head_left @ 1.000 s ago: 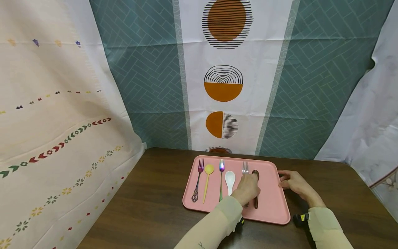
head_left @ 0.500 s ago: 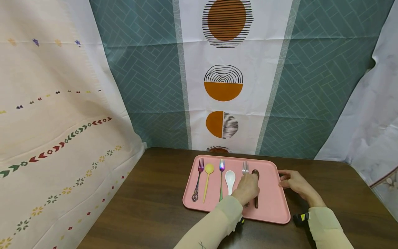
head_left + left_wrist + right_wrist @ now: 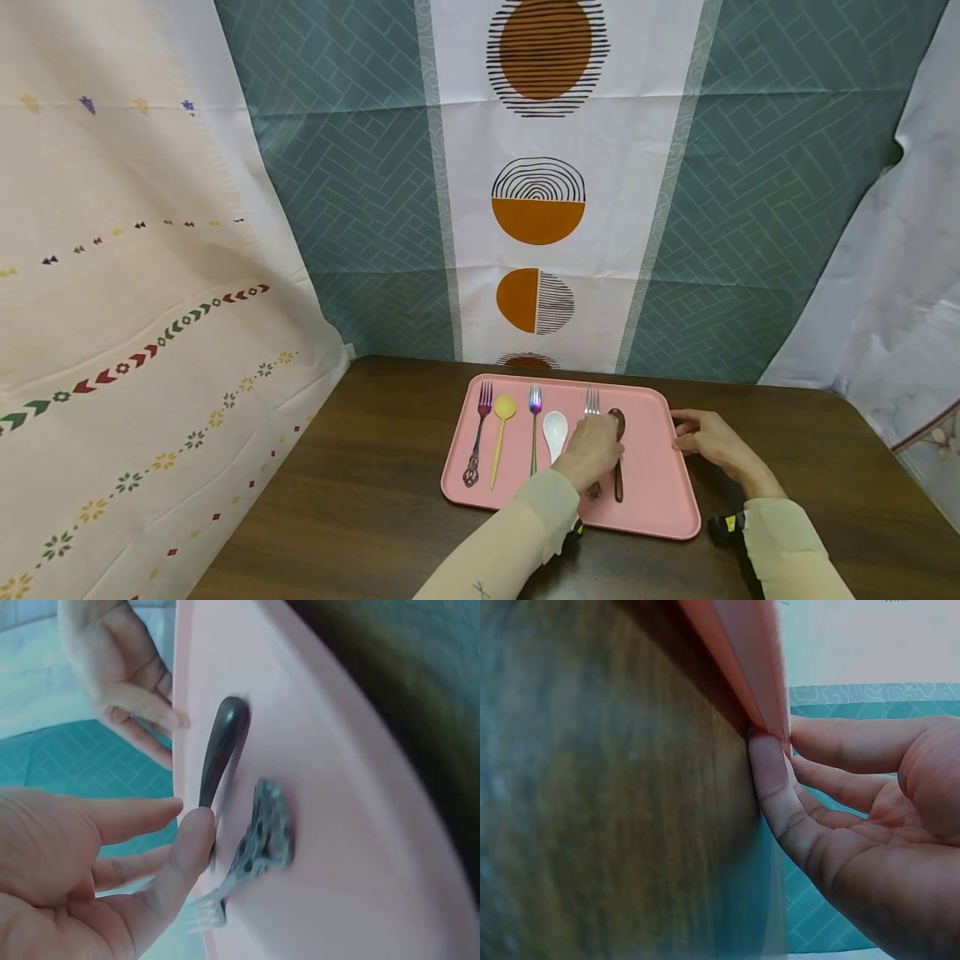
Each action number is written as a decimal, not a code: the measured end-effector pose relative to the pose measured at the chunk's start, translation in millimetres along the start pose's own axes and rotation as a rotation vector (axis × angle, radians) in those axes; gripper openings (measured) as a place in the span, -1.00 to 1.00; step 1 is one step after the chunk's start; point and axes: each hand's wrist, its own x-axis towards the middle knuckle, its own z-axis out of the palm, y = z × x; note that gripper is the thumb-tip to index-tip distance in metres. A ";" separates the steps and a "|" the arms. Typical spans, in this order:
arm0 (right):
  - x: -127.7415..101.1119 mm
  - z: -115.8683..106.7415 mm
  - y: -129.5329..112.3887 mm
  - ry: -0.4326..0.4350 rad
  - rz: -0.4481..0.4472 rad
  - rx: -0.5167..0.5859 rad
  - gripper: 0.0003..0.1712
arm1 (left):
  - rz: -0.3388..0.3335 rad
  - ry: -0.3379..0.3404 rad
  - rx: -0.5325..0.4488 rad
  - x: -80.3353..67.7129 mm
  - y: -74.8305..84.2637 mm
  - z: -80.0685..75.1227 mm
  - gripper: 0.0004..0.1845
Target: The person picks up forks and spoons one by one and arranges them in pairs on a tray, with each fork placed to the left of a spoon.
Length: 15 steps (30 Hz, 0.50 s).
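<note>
On the pink tray [image 3: 648, 517] lie a silver fork [image 3: 592, 402] with an ornate handle and a dark brown spoon [image 3: 618, 479]. My left hand [image 3: 591, 454] hovers over the middle of both, hiding part of them. In the left wrist view its thumb and index finger are slightly parted, the thumb tip overlapping the dark handle, and the ornate fork handle [image 3: 266, 829] lies beside it. My right hand [image 3: 712, 442] holds the tray's right edge; the right wrist view has the thumb [image 3: 769, 765] at the outer wall and the index finger at the rim.
Left along the tray are a purple fork [image 3: 480, 421], a yellow spoon [image 3: 504, 407], a rainbow fork [image 3: 535, 404] and a white spoon [image 3: 555, 430]. The tray rests on a dark wooden table [image 3: 360, 475]. Patterned cloths [image 3: 375, 208] hang behind and at the sides.
My left hand has drawn slightly left and up off the cutlery, uncovering more of the fork's handle end. My right hand and the tray stay put.
</note>
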 end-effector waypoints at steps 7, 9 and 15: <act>0.1 -4.3 -2.4 -0.001 -0.034 -0.040 -0.29 | 0.047 0.024 -0.005 7.6 -15.7 -15.6 -0.85; 0.3 -4.7 -4.6 0.022 -0.052 -0.081 -0.33 | 0.054 0.039 -0.030 10.1 -22.4 -20.1 -0.82; 4.7 -2.4 -23.9 0.131 -0.108 -0.247 -0.51 | 0.090 0.080 -0.074 17.6 -41.4 -32.9 -0.74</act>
